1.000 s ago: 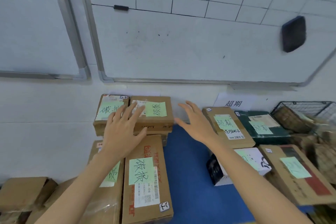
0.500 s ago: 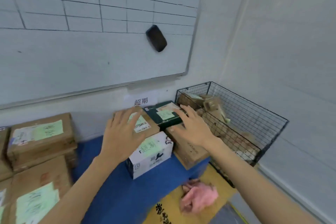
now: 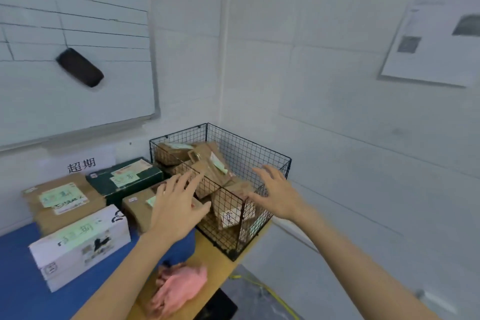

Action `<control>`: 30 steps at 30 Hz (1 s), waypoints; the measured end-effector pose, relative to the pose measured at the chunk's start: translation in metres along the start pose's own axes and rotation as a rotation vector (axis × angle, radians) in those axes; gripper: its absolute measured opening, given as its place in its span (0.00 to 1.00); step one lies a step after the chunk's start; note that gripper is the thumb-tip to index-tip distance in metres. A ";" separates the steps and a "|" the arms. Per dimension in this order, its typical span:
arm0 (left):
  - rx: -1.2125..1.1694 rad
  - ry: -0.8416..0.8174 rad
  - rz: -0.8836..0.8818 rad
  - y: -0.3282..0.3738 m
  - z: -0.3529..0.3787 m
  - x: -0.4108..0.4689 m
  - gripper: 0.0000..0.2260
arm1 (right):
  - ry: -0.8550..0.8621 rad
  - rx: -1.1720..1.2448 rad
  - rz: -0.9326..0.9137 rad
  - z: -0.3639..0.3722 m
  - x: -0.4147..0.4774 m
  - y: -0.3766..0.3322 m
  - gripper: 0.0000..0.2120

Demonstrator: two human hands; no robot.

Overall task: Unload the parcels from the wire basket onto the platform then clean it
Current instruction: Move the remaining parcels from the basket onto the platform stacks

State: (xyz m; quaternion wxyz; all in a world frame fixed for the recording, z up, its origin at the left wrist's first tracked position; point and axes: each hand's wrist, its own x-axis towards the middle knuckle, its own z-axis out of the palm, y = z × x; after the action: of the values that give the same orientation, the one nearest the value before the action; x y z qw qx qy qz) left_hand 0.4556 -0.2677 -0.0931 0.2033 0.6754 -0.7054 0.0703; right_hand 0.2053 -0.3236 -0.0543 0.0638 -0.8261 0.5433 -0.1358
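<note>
A black wire basket (image 3: 262, 153) stands in the corner, filled with several brown cardboard parcels (image 3: 207, 163). My left hand (image 3: 176, 202) hovers over the basket's near left rim with fingers spread and straight, holding nothing. Over the basket's right front corner my right hand (image 3: 278, 189) is also spread and empty. The blue platform (image 3: 15, 280) at the left carries a white box (image 3: 78, 244), a brown labelled box (image 3: 62, 200), a dark green box (image 3: 124, 176) and another brown box (image 3: 137, 208). A pink cloth (image 3: 179, 286) lies on the wooden surface (image 3: 215, 257) below my left forearm.
A whiteboard (image 3: 52, 86) with a black eraser (image 3: 79, 67) hangs on the left wall. White walls meet right behind the basket. A yellow cable (image 3: 262, 288) runs across the grey floor at the bottom. A paper sheet (image 3: 436, 41) hangs on the right wall.
The view has swung right from the platform's parcels to the basket. Both hands have travelled right with it, from above the boxes to above the basket's rim.
</note>
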 end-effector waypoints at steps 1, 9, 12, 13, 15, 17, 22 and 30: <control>-0.001 0.004 0.017 0.012 0.002 0.005 0.35 | 0.011 0.011 0.006 -0.003 -0.005 0.010 0.34; 0.002 -0.026 0.094 0.077 0.026 0.056 0.38 | 0.044 0.106 0.061 -0.012 -0.012 0.078 0.33; -0.003 -0.029 0.104 0.092 0.034 0.080 0.39 | 0.044 0.098 0.058 -0.014 0.002 0.098 0.32; -0.003 -0.033 0.107 0.096 0.037 0.089 0.39 | 0.039 0.099 0.053 -0.015 0.010 0.104 0.32; 0.001 -0.039 0.101 0.100 0.041 0.110 0.39 | 0.014 0.099 0.038 -0.016 0.027 0.116 0.32; 0.016 -0.040 0.084 0.098 0.046 0.134 0.37 | -0.017 0.098 0.013 -0.018 0.050 0.126 0.33; 0.044 0.002 -0.013 0.075 0.051 0.196 0.42 | -0.047 0.123 -0.077 -0.024 0.131 0.142 0.34; 0.091 -0.006 -0.186 0.039 0.075 0.266 0.45 | -0.097 0.172 -0.228 -0.002 0.251 0.155 0.34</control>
State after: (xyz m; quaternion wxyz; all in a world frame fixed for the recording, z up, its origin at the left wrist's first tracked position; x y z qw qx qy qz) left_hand 0.4021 -0.5384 -0.0531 0.1760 0.7466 -0.6364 0.0811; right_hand 0.1617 -0.6154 -0.0524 0.1445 -0.8795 0.4285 -0.1480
